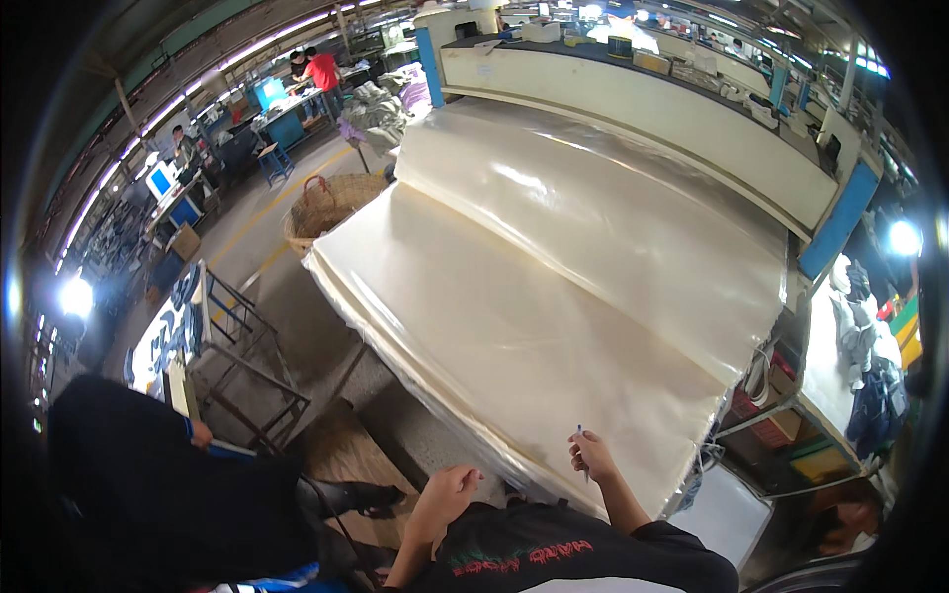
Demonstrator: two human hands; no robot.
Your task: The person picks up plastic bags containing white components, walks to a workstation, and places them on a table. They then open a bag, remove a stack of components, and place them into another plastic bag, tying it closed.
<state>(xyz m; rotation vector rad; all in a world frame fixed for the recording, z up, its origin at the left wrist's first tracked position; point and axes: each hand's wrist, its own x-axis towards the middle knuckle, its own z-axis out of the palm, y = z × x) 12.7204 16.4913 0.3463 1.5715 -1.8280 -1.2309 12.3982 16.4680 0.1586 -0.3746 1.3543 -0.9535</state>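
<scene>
My right hand (591, 457) is closed around a thin pen (579, 431), whose tip end points up and away from me. It hovers over the near part of a wide cream-coloured sheet (514, 306), which looks glossy and spreads over a large table. A fold or ridge runs across the sheet, and its far half shines more. My left hand (447, 497) is held close to my body, left of the sheet's near edge. Its fingers are curled in, and nothing shows between them.
A long cream machine beam (633, 109) with blue ends spans the table's far side. A wicker basket (331, 206) stands off the left corner. A person in black (178, 474) is close on my left, near a metal-legged table. Garments (860, 336) lie on a table to the right.
</scene>
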